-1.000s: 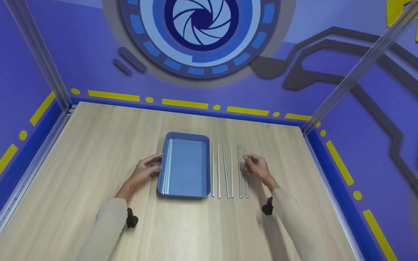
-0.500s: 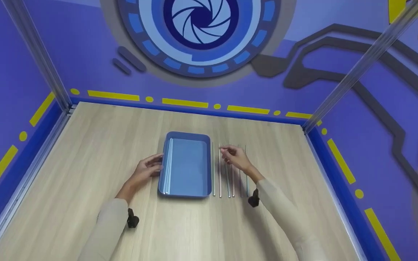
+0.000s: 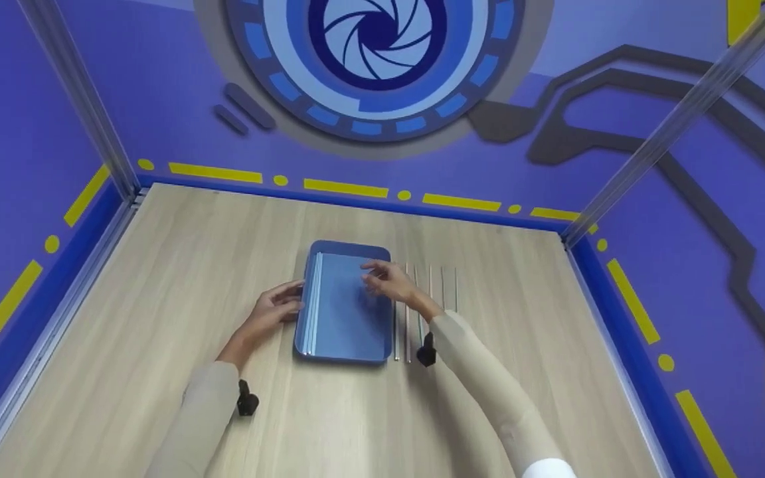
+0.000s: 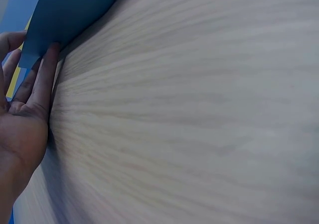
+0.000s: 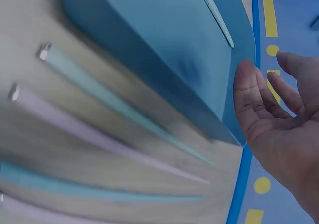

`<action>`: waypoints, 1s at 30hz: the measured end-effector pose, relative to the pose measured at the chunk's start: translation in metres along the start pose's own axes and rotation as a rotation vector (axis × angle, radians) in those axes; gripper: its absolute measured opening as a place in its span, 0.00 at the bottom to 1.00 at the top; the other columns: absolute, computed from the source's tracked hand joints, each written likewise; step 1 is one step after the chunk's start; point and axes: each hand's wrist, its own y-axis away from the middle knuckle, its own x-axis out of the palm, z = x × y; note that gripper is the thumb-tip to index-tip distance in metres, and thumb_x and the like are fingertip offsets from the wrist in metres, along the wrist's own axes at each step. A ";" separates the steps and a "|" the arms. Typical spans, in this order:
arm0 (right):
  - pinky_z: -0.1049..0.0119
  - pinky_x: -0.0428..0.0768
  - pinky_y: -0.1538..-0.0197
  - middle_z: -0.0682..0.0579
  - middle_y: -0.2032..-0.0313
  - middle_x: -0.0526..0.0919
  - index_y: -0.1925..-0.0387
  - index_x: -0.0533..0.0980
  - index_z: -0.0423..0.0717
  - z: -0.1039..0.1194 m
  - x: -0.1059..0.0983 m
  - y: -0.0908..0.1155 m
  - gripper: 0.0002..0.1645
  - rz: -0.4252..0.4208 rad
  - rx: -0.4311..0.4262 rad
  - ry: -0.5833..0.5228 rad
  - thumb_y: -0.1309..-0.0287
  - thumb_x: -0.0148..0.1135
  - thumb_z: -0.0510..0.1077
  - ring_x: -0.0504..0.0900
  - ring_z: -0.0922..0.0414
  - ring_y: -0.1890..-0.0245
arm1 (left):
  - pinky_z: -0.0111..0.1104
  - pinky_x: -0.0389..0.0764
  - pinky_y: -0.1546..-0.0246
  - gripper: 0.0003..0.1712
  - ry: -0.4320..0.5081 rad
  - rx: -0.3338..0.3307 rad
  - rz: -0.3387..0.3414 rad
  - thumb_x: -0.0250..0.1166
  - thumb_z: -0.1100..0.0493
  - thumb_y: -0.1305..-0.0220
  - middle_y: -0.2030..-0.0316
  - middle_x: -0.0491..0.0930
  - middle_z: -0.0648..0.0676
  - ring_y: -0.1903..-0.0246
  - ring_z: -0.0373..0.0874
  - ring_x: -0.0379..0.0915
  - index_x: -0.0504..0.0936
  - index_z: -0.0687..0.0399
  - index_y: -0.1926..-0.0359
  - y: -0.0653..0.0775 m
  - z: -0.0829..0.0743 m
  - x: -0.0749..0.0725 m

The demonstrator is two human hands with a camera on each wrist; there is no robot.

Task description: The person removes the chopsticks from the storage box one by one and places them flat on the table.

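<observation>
A blue rectangular tray [image 3: 352, 332] lies on the wooden table, with a few pale chopsticks [image 3: 315, 305] along the left side inside it. My left hand [image 3: 268, 313] is at the tray's left wall; the left wrist view shows its fingers [image 4: 47, 74] extended against that wall. Over the tray's right part hovers my right hand [image 3: 390, 282], fingers loosely bent and nothing between them in the right wrist view. Beside the tray's right wall lie several tapered chopsticks with silver ends, among them a green one [image 5: 104, 93], a pink one [image 5: 84, 129] and a blue one [image 5: 99, 189].
Blue-purple printed panels [image 3: 176, 99] wall the table in at the back and sides. Metal posts [image 3: 84, 99] rise at the back corners. Bare wood [image 3: 329, 425] stretches in front of the tray. Each wrist carries a small black camera [image 3: 247, 401].
My right hand has moved left, from the rightmost chopsticks across the row to above the tray. The left hand stays at the tray's left wall. The head view has shifted slightly.
</observation>
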 end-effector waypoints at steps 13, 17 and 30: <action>0.59 0.88 0.46 0.34 0.46 0.80 0.31 0.69 0.34 0.001 0.060 -0.031 0.28 0.000 0.125 -0.168 0.29 0.58 0.35 0.86 0.42 0.47 | 0.33 0.87 0.49 0.34 0.046 0.004 0.028 0.62 0.68 0.31 0.31 0.70 0.68 0.43 0.47 0.78 0.67 0.60 0.26 -0.004 -0.002 -0.001; 0.61 0.89 0.50 0.36 0.47 0.83 0.32 0.70 0.34 0.003 0.075 -0.035 0.30 -0.032 0.106 -0.130 0.34 0.62 0.34 0.86 0.47 0.51 | 0.33 0.87 0.49 0.34 0.042 0.010 0.032 0.62 0.68 0.30 0.31 0.70 0.69 0.44 0.45 0.79 0.66 0.60 0.26 -0.003 -0.003 -0.002; 0.70 0.83 0.64 0.42 0.55 0.84 0.40 0.76 0.32 0.013 0.102 -0.046 0.31 -0.165 0.119 0.221 0.43 0.74 0.38 0.79 0.58 0.66 | 0.34 0.87 0.48 0.33 0.031 0.027 0.042 0.62 0.67 0.30 0.30 0.69 0.69 0.41 0.49 0.78 0.66 0.62 0.26 -0.001 0.001 -0.005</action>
